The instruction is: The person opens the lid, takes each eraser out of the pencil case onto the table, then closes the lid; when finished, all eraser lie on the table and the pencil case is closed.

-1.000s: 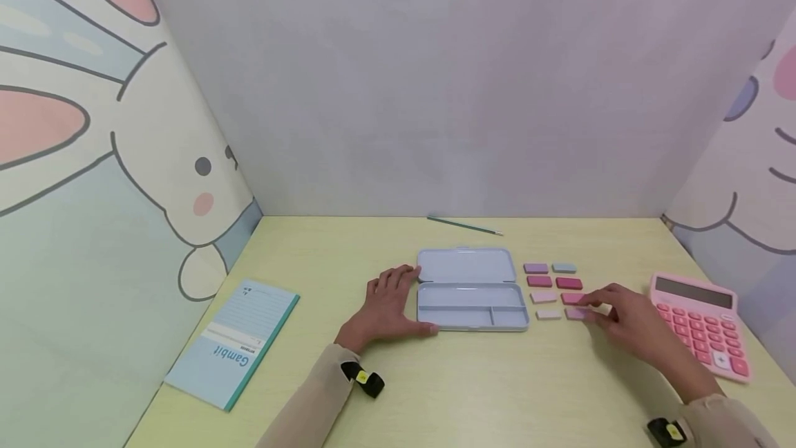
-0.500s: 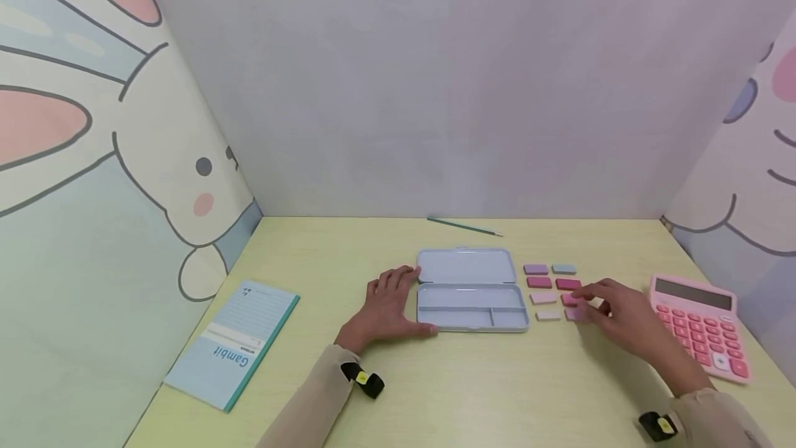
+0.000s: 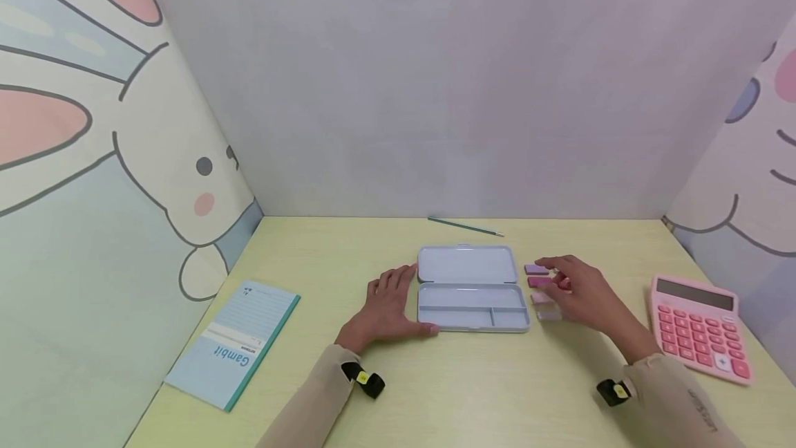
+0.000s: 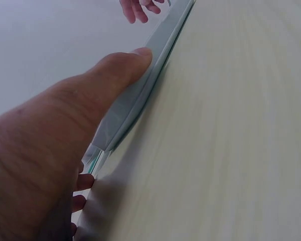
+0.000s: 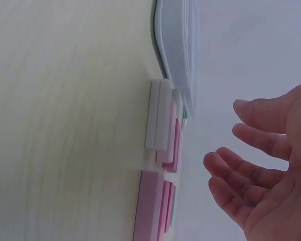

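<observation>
An open pale lilac pencil case (image 3: 463,296) lies flat with its lid folded back. My left hand (image 3: 387,308) spreads at its left end, the thumb along the front edge and the fingertips near the hinge corner. Over the small rectangular blocks, right of the case, hovers my right hand (image 3: 581,294), loosely curved with nothing between thumb and fingers. A lilac block (image 3: 535,269) and a magenta block (image 3: 538,282) show past its fingertips; the right-hand column is mostly hidden in the head view. In the right wrist view, a white block (image 5: 158,114) and a pink block (image 5: 149,206) lie nearest.
A pink calculator (image 3: 699,327) lies at the right and a blue notebook (image 3: 233,344) at the left. Behind the case a pencil (image 3: 465,226) lies near the back wall (image 3: 460,88). Printed panels close off both sides of the table.
My right hand has moved left and farther back, from the right column of blocks to over the left column. The left hand stays at the case.
</observation>
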A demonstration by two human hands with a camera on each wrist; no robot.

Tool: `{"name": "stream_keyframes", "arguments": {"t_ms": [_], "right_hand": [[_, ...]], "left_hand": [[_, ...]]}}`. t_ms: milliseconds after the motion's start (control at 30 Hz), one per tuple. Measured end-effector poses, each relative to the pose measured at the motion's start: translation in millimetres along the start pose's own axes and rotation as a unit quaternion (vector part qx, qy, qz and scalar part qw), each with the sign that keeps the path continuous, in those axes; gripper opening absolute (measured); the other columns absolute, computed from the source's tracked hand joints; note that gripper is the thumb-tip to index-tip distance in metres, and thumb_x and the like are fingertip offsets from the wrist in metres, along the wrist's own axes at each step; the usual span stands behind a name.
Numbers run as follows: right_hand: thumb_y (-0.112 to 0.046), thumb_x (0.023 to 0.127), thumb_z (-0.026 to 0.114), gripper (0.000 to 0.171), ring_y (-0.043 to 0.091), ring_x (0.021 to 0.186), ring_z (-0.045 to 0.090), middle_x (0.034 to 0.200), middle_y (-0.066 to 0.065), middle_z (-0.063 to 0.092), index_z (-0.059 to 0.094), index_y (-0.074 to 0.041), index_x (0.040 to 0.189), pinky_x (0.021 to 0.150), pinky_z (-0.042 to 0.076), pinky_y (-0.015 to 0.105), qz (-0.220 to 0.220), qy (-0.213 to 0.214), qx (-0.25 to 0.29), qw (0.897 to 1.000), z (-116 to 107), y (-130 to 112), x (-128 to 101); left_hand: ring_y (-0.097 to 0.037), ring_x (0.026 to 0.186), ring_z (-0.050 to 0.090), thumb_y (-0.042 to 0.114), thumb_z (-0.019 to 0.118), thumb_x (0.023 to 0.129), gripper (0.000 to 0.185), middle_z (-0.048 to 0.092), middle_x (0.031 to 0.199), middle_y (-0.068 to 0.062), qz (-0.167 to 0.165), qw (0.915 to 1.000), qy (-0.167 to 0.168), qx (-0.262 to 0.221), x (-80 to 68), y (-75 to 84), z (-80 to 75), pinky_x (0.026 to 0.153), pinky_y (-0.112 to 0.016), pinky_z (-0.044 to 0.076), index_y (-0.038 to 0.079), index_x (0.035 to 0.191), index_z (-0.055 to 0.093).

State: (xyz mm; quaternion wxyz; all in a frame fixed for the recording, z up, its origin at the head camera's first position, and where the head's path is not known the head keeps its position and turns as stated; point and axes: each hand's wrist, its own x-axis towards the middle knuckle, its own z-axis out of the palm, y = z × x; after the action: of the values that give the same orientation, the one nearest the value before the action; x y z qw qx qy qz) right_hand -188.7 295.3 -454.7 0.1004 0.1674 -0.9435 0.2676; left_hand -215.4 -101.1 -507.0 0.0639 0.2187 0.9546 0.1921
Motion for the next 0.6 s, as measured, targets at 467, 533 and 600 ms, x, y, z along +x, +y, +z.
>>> {"name": "stream_keyframes", "arguments": {"t_ms": [467,533,600], "right_hand": [[-0.023,0.104,0.069,0.055,0.047,0.129,0.064,0.151,0.026,0.060,0.054,-0.005,0.154,0.103,0.054,0.065,0.057,-0.078,0.053,0.994,11,-8,43],[-0.025,0.105,0.068,0.057,0.047,0.131,0.063,0.153,0.026,0.058,0.053,-0.005,0.155,0.104,0.054,0.066,0.064,-0.088,0.051,0.993,14,-7,50],[-0.026,0.105,0.067,0.057,0.047,0.131,0.062,0.154,0.025,0.057,0.053,-0.004,0.155,0.105,0.053,0.066,0.068,-0.095,0.049,0.992,18,-5,57]], "left_hand": [[-0.036,0.161,0.029,0.087,0.070,0.077,0.130,0.029,0.176,-0.008,-0.006,1.0000,-0.007,0.001,0.6,0.9,-0.3,0.123,-0.062,0.028,0.020,0.173,0.015],[-0.036,0.160,0.029,0.087,0.070,0.077,0.130,0.030,0.176,-0.008,-0.006,1.0000,-0.006,0.003,0.5,0.8,-0.6,0.123,-0.062,0.028,0.020,0.173,0.015],[-0.036,0.160,0.029,0.087,0.070,0.077,0.130,0.030,0.176,-0.008,-0.006,1.0000,-0.005,0.003,0.0,0.7,-0.6,0.123,-0.062,0.028,0.020,0.173,0.015]]}}
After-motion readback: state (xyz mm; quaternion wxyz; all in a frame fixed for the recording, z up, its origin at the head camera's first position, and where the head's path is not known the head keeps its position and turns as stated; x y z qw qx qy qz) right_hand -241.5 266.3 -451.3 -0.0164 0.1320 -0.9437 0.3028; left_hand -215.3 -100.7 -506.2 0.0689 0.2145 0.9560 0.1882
